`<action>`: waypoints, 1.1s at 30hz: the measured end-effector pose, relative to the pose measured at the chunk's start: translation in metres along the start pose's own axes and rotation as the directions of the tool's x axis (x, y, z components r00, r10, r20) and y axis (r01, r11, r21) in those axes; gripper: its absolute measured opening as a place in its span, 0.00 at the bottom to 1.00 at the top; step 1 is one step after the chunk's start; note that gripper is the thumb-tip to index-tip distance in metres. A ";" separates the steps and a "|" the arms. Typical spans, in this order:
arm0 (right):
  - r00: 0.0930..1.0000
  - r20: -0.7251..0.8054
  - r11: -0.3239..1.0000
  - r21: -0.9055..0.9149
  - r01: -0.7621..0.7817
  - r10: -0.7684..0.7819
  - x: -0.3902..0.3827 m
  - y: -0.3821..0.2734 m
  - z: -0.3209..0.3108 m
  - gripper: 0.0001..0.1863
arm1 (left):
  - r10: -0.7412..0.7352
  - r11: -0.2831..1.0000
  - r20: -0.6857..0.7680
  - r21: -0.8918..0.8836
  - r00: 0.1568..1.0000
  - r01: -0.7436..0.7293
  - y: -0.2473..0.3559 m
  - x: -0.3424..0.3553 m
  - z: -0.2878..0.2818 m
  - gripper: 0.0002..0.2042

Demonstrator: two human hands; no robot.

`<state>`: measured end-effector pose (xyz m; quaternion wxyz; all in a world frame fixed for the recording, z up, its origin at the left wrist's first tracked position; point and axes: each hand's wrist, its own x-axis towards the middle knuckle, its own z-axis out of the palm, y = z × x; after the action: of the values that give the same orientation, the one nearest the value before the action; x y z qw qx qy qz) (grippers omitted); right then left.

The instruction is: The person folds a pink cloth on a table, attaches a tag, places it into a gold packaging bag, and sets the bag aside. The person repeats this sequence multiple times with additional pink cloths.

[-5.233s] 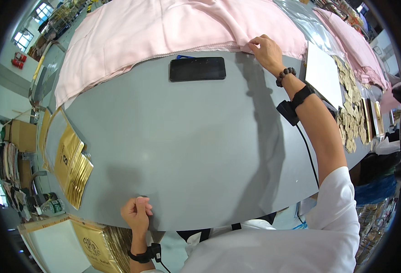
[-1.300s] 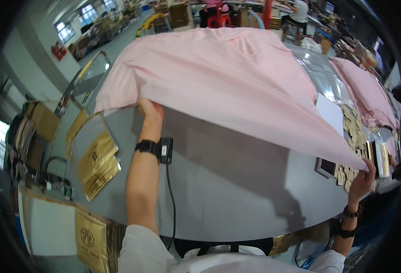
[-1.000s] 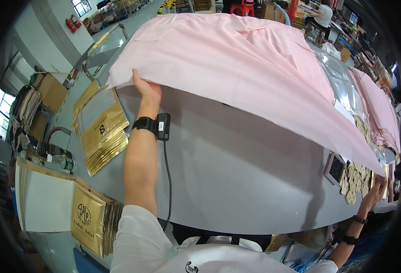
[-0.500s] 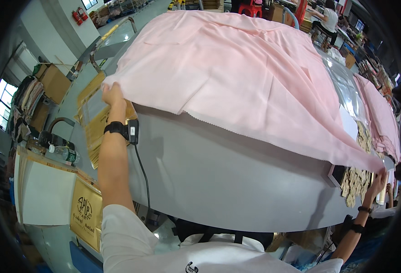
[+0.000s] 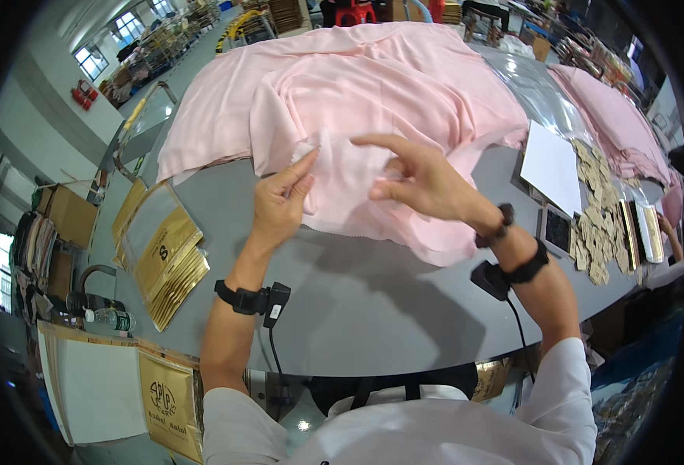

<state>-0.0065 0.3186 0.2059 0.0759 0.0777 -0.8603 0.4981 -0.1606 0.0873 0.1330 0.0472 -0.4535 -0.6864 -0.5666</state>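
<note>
A large piece of pink fabric lies rumpled over the far half of the grey table, with a front section drawn toward me. My left hand pinches a serrated edge of this fabric near its middle. Just to the right, my right hand is open over the fabric, index finger stretched toward the pinched edge and thumb apart from it. Gold bags lie at the left. On the right are a white sheet, a dark small box and many small tan tags.
More folded pink fabric and clear plastic lie at the back right. A bottle stands at the left edge beside a metal tube. Another person's hand shows at the far right. Cartons and racks surround the table.
Both my hands came inward from the cloth's far corners to the middle. The front edge gathered toward me, uncovering the white sheet and gold bags. My right hand released the corner.
</note>
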 end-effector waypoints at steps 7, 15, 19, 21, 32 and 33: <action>0.990 0.123 0.972 0.232 0.033 -0.063 0.028 0.038 0.006 0.50 | 0.004 0.984 0.225 -0.177 0.974 0.037 0.024 -0.016 0.021 0.20; 0.962 -0.263 0.995 -0.085 0.056 -0.076 -0.001 0.004 -0.011 0.08 | -0.164 0.976 -0.181 -0.169 0.970 0.134 -0.011 -0.039 0.072 0.19; 0.635 -0.597 0.871 -0.309 0.382 -0.491 -0.042 -0.033 -0.060 0.06 | -0.288 0.827 -0.350 0.379 0.891 0.416 -0.060 -0.041 0.062 0.15; 0.409 -0.660 0.776 -0.565 0.282 -0.630 -0.083 -0.060 -0.116 0.07 | -0.323 0.788 -0.390 0.394 0.862 0.473 -0.072 -0.047 0.054 0.13; 0.501 -0.738 0.879 -0.463 0.109 -0.451 -0.220 -0.081 -0.193 0.16 | -0.005 0.788 -0.474 0.541 0.880 0.295 -0.002 -0.019 -0.152 0.08; 0.408 -0.838 0.932 -0.329 0.153 -0.362 -0.226 -0.085 -0.198 0.15 | 0.184 0.525 -0.450 0.797 0.874 0.300 0.013 -0.016 -0.171 0.05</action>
<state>0.2422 0.4620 0.3278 0.5969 -0.0699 -0.7150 0.3573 -0.2190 -0.0626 0.1936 0.4109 -0.1921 -0.8540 -0.2550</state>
